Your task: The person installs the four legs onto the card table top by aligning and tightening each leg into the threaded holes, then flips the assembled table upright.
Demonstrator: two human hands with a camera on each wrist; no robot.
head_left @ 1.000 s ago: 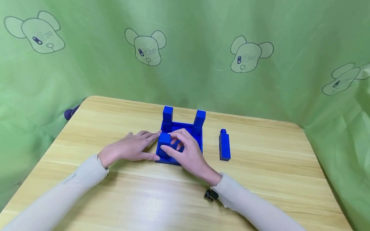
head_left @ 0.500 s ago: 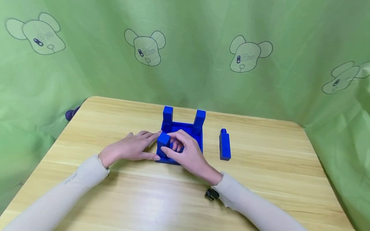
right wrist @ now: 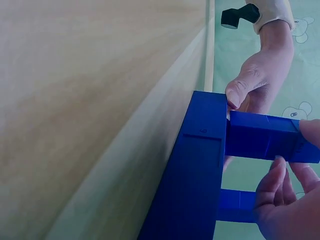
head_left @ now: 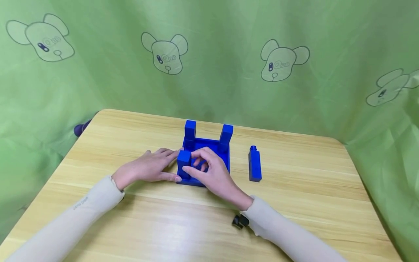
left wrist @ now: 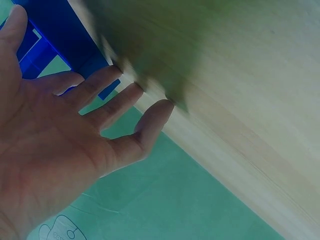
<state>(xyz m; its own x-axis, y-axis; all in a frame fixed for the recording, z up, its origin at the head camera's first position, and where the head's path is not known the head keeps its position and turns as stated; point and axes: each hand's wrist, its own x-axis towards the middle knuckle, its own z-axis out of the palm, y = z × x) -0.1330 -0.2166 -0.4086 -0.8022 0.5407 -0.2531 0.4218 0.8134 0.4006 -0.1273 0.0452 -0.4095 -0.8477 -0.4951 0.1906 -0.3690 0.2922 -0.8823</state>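
Observation:
A blue square base with a raised rim (head_left: 192, 183) lies on the table, posts rising from its corners. My right hand (head_left: 214, 174) pinches the near-left post (head_left: 184, 162) between thumb and fingers. In the right wrist view this post (right wrist: 265, 135) stands upright from the base (right wrist: 195, 165), at most a thin dark line between them. My left hand (head_left: 152, 165) lies against the base's left side, its fingers fairly straight; the left wrist view shows its palm (left wrist: 60, 135). Two more posts, far-left (head_left: 190, 131) and far-right (head_left: 226, 135), stand at the back corners.
A loose blue post (head_left: 254, 165) with a round threaded-looking end lies right of the base on the wooden table (head_left: 157, 225). Behind hangs a green curtain (head_left: 222, 94) with printed animal heads. A black device (head_left: 240, 221) sits at the right cuff.
The near-left post has turned in my right fingers and shifted slightly left, its faces now squared differently. My left hand and the base have stayed put.

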